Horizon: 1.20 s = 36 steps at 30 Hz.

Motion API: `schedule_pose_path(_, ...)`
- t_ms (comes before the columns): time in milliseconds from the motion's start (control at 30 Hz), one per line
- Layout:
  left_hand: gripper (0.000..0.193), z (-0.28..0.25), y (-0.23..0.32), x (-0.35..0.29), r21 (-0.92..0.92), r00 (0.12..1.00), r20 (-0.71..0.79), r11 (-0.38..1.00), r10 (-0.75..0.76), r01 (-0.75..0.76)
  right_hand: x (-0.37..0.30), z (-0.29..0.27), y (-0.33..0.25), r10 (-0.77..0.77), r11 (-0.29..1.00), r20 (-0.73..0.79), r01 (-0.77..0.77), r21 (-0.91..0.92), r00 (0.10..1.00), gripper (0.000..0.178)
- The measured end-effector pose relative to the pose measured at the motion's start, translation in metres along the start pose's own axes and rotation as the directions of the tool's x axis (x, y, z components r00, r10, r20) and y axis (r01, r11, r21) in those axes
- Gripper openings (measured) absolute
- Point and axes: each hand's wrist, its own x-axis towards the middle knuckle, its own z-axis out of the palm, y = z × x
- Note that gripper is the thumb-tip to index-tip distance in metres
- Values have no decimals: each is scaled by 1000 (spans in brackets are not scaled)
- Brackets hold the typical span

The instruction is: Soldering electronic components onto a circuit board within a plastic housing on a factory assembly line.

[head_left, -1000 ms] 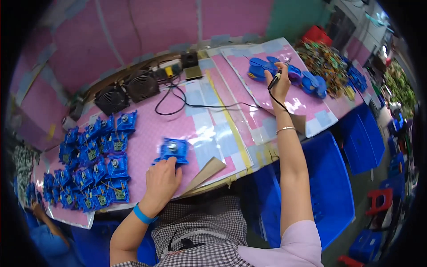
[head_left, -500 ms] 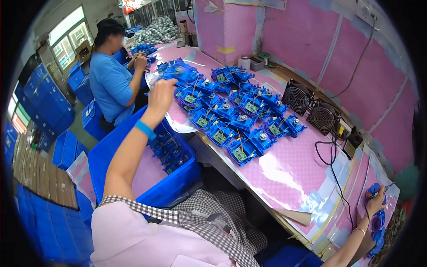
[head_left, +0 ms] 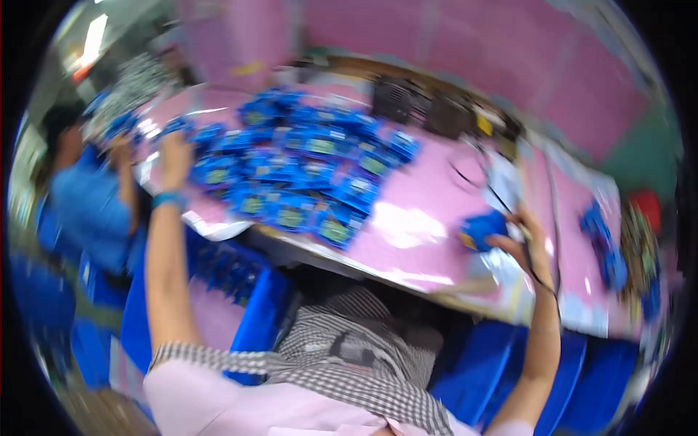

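My left hand [head_left: 176, 156] reaches over the far left of the table, a blue band on its wrist. A blue plastic housing [head_left: 174, 126] lies right at its fingertips; motion blur hides whether the fingers grip it. My right hand [head_left: 529, 243] is raised above the right part of the table, closed on a rounded blue plastic part [head_left: 483, 230]. A dark cord [head_left: 538, 273] runs past the fingers and along the forearm. Something small and pale by the fingers is too blurred to name. Rows of blue housings with green circuit boards [head_left: 291, 218] cover the table's middle left.
Two black fans [head_left: 396, 100] stand along the back wall. More blue parts [head_left: 598, 221] lie at the far right. A blue bin [head_left: 256, 320] holding housings stands below the table's left. A co-worker in a blue shirt [head_left: 91, 211] sits at the far left.
The view has swung right and blurred. My right hand has come from the far right table end toward the middle, bringing a blue part. My left arm remains stretched over the left side.
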Motion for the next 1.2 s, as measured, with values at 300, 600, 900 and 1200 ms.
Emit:
schedule_pose_path(300, 53, -155, 238, -47, -674, 815, 429, -463, 390, 576, 32, -3, 1, -317, 907, -18, 298, -297, 948, 34)
schedule_pose_path(600, 32, -75, 411, -73, -274, 463, 653, -384, 599, 882, 4, 25, 9, -324, 815, -148, 196, -546, 934, 53)
schedule_pose_path(900, 20, -15, 498, -79, -908, 889, 350, 341, 296, 244, 3, 18, -12, 118, 835, -361, -289, -468, 925, 50)
schedule_pose_path(1200, 24, 10, 497, -99, -828, 806, 557, 205, 199, 522, -6, 34, 3, -139, 959, -277, 59, -278, 951, 44)
